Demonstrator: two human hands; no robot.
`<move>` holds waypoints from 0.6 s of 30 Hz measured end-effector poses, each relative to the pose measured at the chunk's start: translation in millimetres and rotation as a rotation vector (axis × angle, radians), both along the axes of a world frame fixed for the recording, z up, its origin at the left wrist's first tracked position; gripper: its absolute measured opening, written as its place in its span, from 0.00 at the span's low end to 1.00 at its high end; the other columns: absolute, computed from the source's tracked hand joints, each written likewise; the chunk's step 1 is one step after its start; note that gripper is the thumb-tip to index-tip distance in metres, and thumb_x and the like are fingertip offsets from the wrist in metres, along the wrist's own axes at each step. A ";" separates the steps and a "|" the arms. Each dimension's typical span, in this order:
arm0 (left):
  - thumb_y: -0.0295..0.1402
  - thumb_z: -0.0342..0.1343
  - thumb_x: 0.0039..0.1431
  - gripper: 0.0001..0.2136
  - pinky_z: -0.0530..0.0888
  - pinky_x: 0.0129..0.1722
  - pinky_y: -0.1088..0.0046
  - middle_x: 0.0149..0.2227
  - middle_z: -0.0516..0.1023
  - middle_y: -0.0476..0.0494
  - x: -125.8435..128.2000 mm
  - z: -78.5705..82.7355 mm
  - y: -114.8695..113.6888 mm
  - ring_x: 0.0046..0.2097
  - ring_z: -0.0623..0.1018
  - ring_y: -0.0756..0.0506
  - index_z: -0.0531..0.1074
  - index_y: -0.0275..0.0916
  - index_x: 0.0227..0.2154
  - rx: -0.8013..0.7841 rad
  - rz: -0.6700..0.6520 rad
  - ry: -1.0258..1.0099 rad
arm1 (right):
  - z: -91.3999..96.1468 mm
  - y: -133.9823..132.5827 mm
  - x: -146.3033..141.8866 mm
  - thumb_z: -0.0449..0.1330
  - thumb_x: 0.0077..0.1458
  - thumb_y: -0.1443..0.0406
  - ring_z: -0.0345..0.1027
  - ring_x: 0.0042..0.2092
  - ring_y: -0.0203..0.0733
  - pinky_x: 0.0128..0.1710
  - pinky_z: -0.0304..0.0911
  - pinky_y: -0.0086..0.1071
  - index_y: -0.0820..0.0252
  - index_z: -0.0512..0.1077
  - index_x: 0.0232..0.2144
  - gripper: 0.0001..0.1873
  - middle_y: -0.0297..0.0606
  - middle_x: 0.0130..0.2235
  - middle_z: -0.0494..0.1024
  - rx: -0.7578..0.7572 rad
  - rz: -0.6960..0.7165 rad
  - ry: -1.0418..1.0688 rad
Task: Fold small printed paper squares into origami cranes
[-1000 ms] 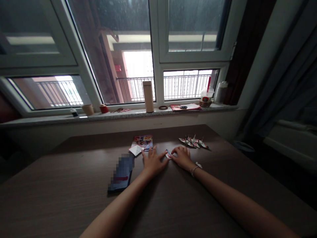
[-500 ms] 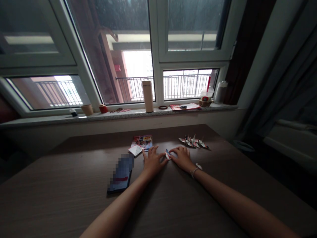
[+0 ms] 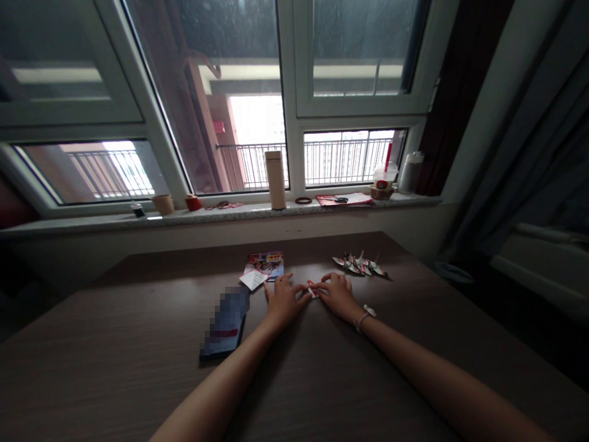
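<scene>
A small folded piece of red-and-white printed paper (image 3: 313, 291) lies on the table between my hands. My left hand (image 3: 286, 298) pinches its left side with thumb and forefinger. From the right, my right hand (image 3: 339, 296) grips the other side with its fingertips; a pale bracelet is on that wrist. Beyond my left hand are a white square of paper (image 3: 253, 280) and a colourful printed leaflet (image 3: 271, 261), the square overlapping the leaflet. Several folded paper cranes (image 3: 361, 264) sit in a cluster beyond my right hand.
A phone (image 3: 225, 325) rests on the brown table (image 3: 129, 344) left of my left forearm. Along the windowsill (image 3: 253, 212) stand a beige flask (image 3: 275, 181), a drink cup with a red straw (image 3: 384, 177) and a grey bottle (image 3: 411, 173). Scissors (image 3: 341, 199) lie on red-and-white papers there.
The blue patch on the folded paper's upper part no longer shows; red and white show there now. My right fingertips have shifted slightly over it. The left hand has hardly moved.
</scene>
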State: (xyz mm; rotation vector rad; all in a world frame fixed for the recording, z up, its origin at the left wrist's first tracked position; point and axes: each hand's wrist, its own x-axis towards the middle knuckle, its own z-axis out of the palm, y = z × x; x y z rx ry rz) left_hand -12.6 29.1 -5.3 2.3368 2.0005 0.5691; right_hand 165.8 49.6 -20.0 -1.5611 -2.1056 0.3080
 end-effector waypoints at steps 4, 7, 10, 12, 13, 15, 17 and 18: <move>0.49 0.54 0.59 0.19 0.48 0.61 0.33 0.63 0.64 0.40 -0.2 -1.0 2.5 0.64 0.61 0.34 0.72 0.56 0.52 0.002 0.006 -0.005 | 2.4 -0.4 0.4 0.56 0.61 0.55 0.57 0.54 0.48 0.58 0.46 0.48 0.35 0.76 0.46 0.13 0.37 0.50 0.70 -0.022 -0.004 0.013; 0.50 0.54 0.59 0.20 0.48 0.59 0.31 0.65 0.60 0.41 -0.6 -0.8 3.5 0.64 0.60 0.33 0.68 0.62 0.55 -0.024 -0.015 0.008 | 1.7 -0.2 0.3 0.57 0.61 0.55 0.57 0.54 0.48 0.58 0.45 0.48 0.37 0.77 0.44 0.12 0.37 0.49 0.70 -0.019 -0.012 0.031; 0.51 0.52 0.60 0.18 0.46 0.58 0.29 0.66 0.58 0.44 -1.1 -0.1 3.5 0.65 0.58 0.32 0.69 0.66 0.53 -0.048 -0.021 0.036 | -0.6 0.8 0.2 0.58 0.60 0.56 0.58 0.53 0.47 0.58 0.45 0.46 0.41 0.79 0.40 0.10 0.38 0.48 0.71 -0.012 -0.027 0.069; 0.52 0.51 0.60 0.17 0.45 0.58 0.28 0.66 0.58 0.44 -1.0 0.1 3.1 0.65 0.58 0.32 0.69 0.67 0.52 -0.051 -0.021 0.041 | -1.9 1.5 0.3 0.60 0.58 0.57 0.59 0.53 0.46 0.58 0.46 0.44 0.43 0.80 0.38 0.09 0.37 0.46 0.72 0.000 -0.036 0.103; 0.52 0.50 0.61 0.18 0.45 0.58 0.28 0.66 0.58 0.44 -0.8 0.1 2.8 0.66 0.57 0.32 0.69 0.67 0.53 -0.045 -0.026 0.044 | -2.1 1.7 0.4 0.60 0.58 0.57 0.59 0.53 0.46 0.57 0.47 0.43 0.43 0.80 0.37 0.08 0.37 0.46 0.72 0.005 -0.040 0.120; 0.52 0.49 0.61 0.18 0.44 0.59 0.29 0.66 0.58 0.43 -0.1 0.0 1.9 0.66 0.56 0.32 0.69 0.66 0.54 -0.032 -0.039 0.052 | -1.7 1.9 0.6 0.61 0.56 0.57 0.60 0.52 0.46 0.56 0.48 0.41 0.45 0.79 0.38 0.09 0.36 0.46 0.72 0.009 -0.054 0.147; 0.51 0.49 0.61 0.19 0.43 0.59 0.30 0.67 0.57 0.43 0.8 0.3 0.7 0.66 0.56 0.32 0.69 0.64 0.54 -0.023 -0.049 0.059 | -0.4 1.5 1.0 0.61 0.55 0.58 0.61 0.51 0.46 0.56 0.49 0.40 0.49 0.79 0.40 0.10 0.37 0.45 0.73 0.005 -0.079 0.161; 0.51 0.50 0.61 0.19 0.43 0.60 0.30 0.67 0.57 0.43 1.2 0.8 0.0 0.66 0.56 0.33 0.69 0.63 0.54 -0.017 -0.055 0.060 | 0.5 1.2 1.1 0.62 0.55 0.58 0.62 0.51 0.46 0.56 0.50 0.39 0.50 0.78 0.40 0.11 0.38 0.45 0.73 0.003 -0.088 0.163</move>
